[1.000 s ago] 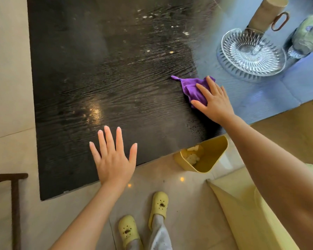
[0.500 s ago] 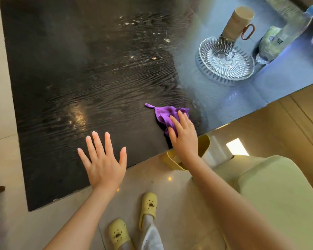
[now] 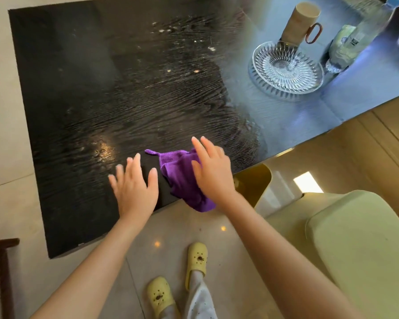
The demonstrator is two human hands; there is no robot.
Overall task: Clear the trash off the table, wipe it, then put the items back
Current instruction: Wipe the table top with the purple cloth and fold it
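- My left hand (image 3: 134,189): fingers spread, flat at table (image 3: 78,100) near edge, gripping nothing.
- Purple cloth (image 3: 182,178) just at its 3 o'clock, draped over the edge.
- My right hand (image 3: 213,169): open, palm on cloth.
- Crumbs (image 3: 182,38) at 12; glass plate (image 3: 288,67), mug (image 3: 302,21), bottle (image 3: 364,33) at 2.

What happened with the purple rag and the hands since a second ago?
The right hand dragged the purple cloth toward the near edge of the dark wooden table; part now hangs over it. The left hand moved right, close beside the cloth. The crumbs, glass plate and mug stayed put.
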